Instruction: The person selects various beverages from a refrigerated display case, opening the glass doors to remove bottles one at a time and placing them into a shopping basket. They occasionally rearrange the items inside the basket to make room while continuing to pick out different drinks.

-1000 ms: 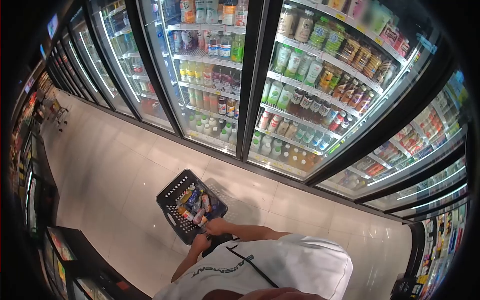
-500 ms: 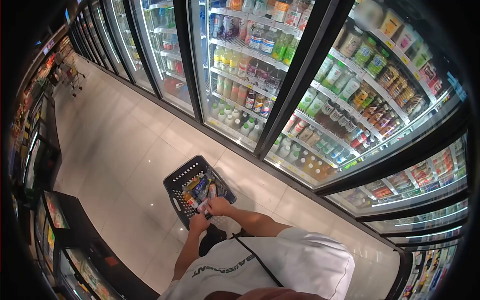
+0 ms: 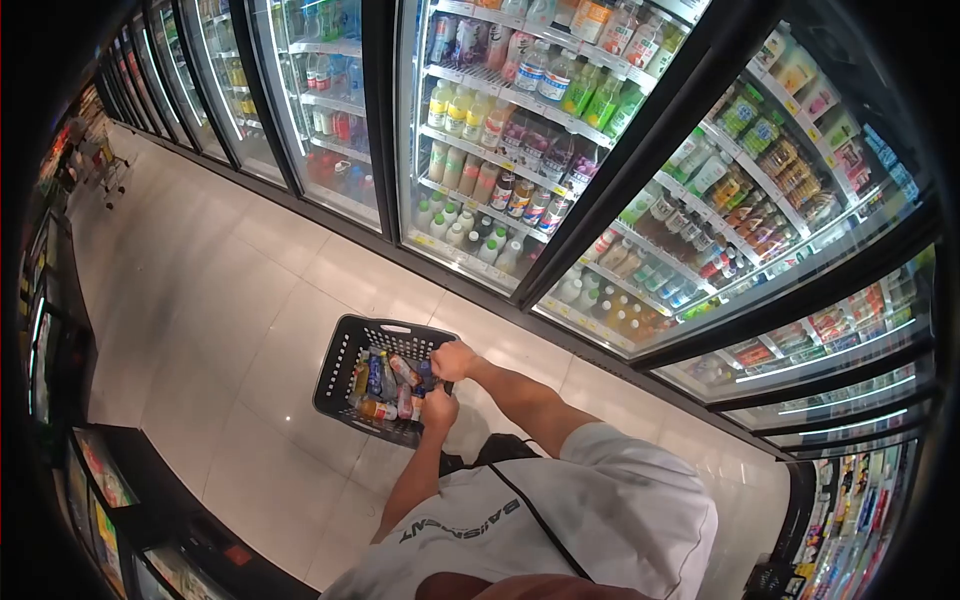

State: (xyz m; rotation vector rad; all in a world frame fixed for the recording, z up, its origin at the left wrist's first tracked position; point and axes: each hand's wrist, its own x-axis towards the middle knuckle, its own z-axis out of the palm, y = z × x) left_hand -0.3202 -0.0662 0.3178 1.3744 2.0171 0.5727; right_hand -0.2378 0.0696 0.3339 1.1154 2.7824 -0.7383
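Note:
A black shopping basket [image 3: 333,362] with holes in its walls is in front of my body, holding several bottles and packages, among them an orange-capped bottle [image 3: 378,409] and a pink one [image 3: 404,402]. My right hand [image 3: 455,361] is closed at the basket's near right rim. Close beside it, my left hand [image 3: 438,409] is closed at the near edge, just right of the bottles. The fingers are small in view, and what exactly each hand grips is hard to make out.
Glass-door fridges with shelves of bottled drinks [image 3: 520,190] run from the upper left to the right. Dark chest freezers [image 3: 150,510] line the lower left. A shopping cart [image 3: 108,170] stands far back on the tiled floor [image 3: 250,330].
The basket has turned and now lies more sideways. My hands have moved slightly right, with my right hand higher at the rim. The view has shifted along the fridges.

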